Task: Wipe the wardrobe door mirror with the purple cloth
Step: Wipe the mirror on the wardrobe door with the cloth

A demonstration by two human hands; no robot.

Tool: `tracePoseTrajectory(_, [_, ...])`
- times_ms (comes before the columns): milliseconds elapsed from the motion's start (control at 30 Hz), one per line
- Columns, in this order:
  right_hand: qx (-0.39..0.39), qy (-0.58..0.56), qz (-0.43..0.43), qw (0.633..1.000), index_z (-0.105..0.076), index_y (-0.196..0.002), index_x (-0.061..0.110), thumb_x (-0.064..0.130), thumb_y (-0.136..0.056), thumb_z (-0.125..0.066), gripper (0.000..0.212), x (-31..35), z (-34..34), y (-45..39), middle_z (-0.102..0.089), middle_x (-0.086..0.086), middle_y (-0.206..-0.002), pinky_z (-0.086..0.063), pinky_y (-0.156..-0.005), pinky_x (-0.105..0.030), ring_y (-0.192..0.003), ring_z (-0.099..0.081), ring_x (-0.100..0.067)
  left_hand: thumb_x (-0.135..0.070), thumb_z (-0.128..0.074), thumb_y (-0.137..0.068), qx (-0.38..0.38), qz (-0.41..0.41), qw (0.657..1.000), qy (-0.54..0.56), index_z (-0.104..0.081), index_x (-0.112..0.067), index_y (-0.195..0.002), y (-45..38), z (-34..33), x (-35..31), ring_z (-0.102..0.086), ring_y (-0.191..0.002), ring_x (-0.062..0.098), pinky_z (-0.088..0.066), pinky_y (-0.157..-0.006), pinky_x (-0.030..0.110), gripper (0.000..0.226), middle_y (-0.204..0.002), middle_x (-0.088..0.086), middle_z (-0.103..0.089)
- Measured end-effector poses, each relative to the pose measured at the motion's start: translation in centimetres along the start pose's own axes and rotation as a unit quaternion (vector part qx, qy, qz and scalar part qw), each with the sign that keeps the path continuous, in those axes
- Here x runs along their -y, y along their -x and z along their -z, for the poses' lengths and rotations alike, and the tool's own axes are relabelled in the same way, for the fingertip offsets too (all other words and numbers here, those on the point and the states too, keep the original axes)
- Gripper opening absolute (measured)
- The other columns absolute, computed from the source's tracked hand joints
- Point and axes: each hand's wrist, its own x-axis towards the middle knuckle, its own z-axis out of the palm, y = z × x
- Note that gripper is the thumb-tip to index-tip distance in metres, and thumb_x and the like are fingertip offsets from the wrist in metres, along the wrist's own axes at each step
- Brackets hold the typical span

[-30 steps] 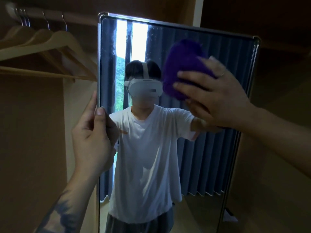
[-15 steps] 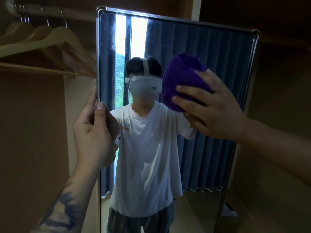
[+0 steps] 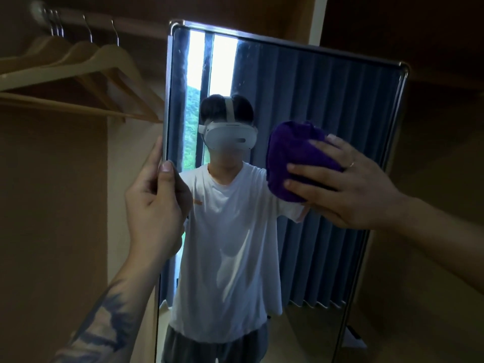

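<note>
The wardrobe door mirror (image 3: 327, 95) stands upright in a thin metal frame and fills the middle of the head view. My right hand (image 3: 348, 187) presses the bunched purple cloth (image 3: 290, 155) flat against the glass at mid-height, right of centre, fingers spread over it. My left hand (image 3: 157, 203) grips the mirror's left edge, thumb on the glass side, fingers behind the frame. The glass reflects a person in a white T-shirt, blue curtains and a bright window.
Wooden hangers (image 3: 86, 69) hang on a rail (image 3: 131, 23) at the upper left, inside the open wardrobe. Brown wardrobe panels (image 3: 52, 205) flank the mirror on both sides. The mirror's right frame edge (image 3: 400, 106) runs down beside a dark compartment.
My right hand has slid the purple cloth down the glass from near the top to mid-height. My left hand has kept its grip on the left edge.
</note>
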Motion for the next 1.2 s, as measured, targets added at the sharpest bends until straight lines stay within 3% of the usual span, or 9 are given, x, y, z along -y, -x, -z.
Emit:
tracePoseTrajectory(200, [-0.032,0.019,-0.162,0.986,-0.055,-0.146,0.016,0.033,-0.102,-0.059,0.048,-0.5,0.4,0.1,-0.051,-0.017,-0.152,-0.029,-0.115,-0.071,-0.143,-0.041,-0.05,-0.003,-0.041,-0.108,-0.008,0.011,1.0,0.002,-0.042,-0.011,-0.152,0.1,-0.2,-0.2,-0.053,-0.054,-0.019,-0.04,-0.056,-0.003,0.044,-0.048,-0.036,-0.051])
tracePoseTrajectory(367, [0.019,-0.01,-0.013,1.0,-0.06,-0.144,0.02,0.032,-0.1,-0.062,0.045,0.5,0.3,2.7,-0.052,-0.011,-0.152,-0.03,-0.118,-0.069,-0.147,-0.036,-0.046,-0.003,-0.04,-0.109,-0.002,0.017,1.0,0.003,-0.041,-0.01,-0.152,-0.1,0.0,-0.1,-0.052,-0.052,-0.02,-0.039,-0.055,-0.003,0.044,-0.048,-0.036,-0.051])
tracePoseTrajectory(533, [-0.003,0.015,-0.159,0.987,-0.039,-0.154,0.021,0.037,-0.106,-0.048,0.051,-0.3,0.1,3.4,-0.046,-0.017,-0.156,-0.028,-0.114,-0.073,-0.141,-0.045,-0.05,-0.002,-0.04,-0.108,0.007,0.019,1.0,0.011,-0.041,-0.009,-0.152,-0.1,0.1,-0.1,-0.052,-0.054,-0.021,-0.039,-0.056,-0.004,0.044,-0.049,-0.037,-0.051])
tracePoseTrajectory(633, [0.005,-0.014,-0.06,0.998,-0.051,-0.148,0.021,0.03,-0.102,-0.059,0.047,3.1,-0.9,4.6,-0.046,-0.011,-0.155,-0.027,-0.118,-0.07,-0.144,-0.04,-0.048,-0.003,-0.04,-0.109,0.012,0.023,1.0,0.012,-0.041,-0.01,-0.153,-0.2,0.4,0.1,-0.052,-0.054,-0.02,-0.039,-0.056,-0.004,0.044,-0.05,-0.036,-0.052])
tracePoseTrajectory(733, [0.033,-0.012,0.036,0.999,-0.053,-0.146,0.021,0.024,-0.104,-0.054,0.042,1.7,0.4,4.1,-0.046,-0.008,-0.153,-0.025,-0.123,-0.063,-0.148,-0.033,-0.044,-0.002,-0.039,-0.109,0.015,0.019,1.0,0.014,-0.04,-0.01,-0.153,-0.3,0.4,0.3,-0.052,-0.054,-0.022,-0.038,-0.056,-0.004,0.045,-0.051,-0.037,-0.052])
tracePoseTrajectory(900, [0.024,0.018,-0.142,0.989,-0.042,-0.154,0.02,0.034,-0.105,-0.051,0.052,0.6,0.6,3.4,-0.045,-0.017,-0.157,-0.026,-0.116,-0.073,-0.144,-0.041,-0.049,-0.002,-0.039,-0.109,0.012,0.014,1.0,0.015,-0.04,-0.01,-0.153,-0.3,0.5,0.5,-0.053,-0.053,-0.018,-0.039,-0.055,-0.002,0.045,-0.051,-0.035,-0.053])
tracePoseTrajectory(1067, [0.052,-0.014,0.106,0.993,-0.049,-0.148,0.023,0.016,-0.089,-0.077,0.066,2.6,0.0,4.7,-0.045,-0.005,-0.155,-0.033,-0.117,-0.067,-0.151,-0.031,-0.041,-0.003,-0.04,-0.109,0.029,0.012,0.999,0.004,-0.041,-0.011,-0.153,-0.2,1.1,0.7,-0.053,-0.056,-0.021,-0.039,-0.058,-0.003,0.045,-0.052,-0.037,-0.053])
tracePoseTrajectory(1133, [0.043,0.005,0.053,0.998,-0.048,-0.149,0.022,0.018,-0.095,-0.069,0.058,0.8,0.6,3.7,-0.041,-0.007,-0.157,-0.027,-0.121,-0.065,-0.151,-0.031,-0.041,-0.002,-0.04,-0.108,0.03,0.017,0.999,0.002,-0.039,-0.01,-0.154,-0.1,1.1,0.9,-0.052,-0.056,-0.021,-0.04,-0.059,-0.004,0.046,-0.052,-0.037,-0.052])
tracePoseTrajectory(1200, [0.015,0.008,-0.07,0.997,-0.047,-0.15,0.022,0.028,-0.104,-0.058,0.048,0.5,0.5,3.4,-0.042,-0.011,-0.158,-0.027,-0.119,-0.068,-0.147,-0.038,-0.045,-0.001,-0.04,-0.108,0.029,0.016,0.999,0.003,-0.039,-0.011,-0.154,0.1,1.1,1.0,-0.053,-0.056,-0.021,-0.039,-0.059,-0.004,0.046,-0.052,-0.036,-0.053])
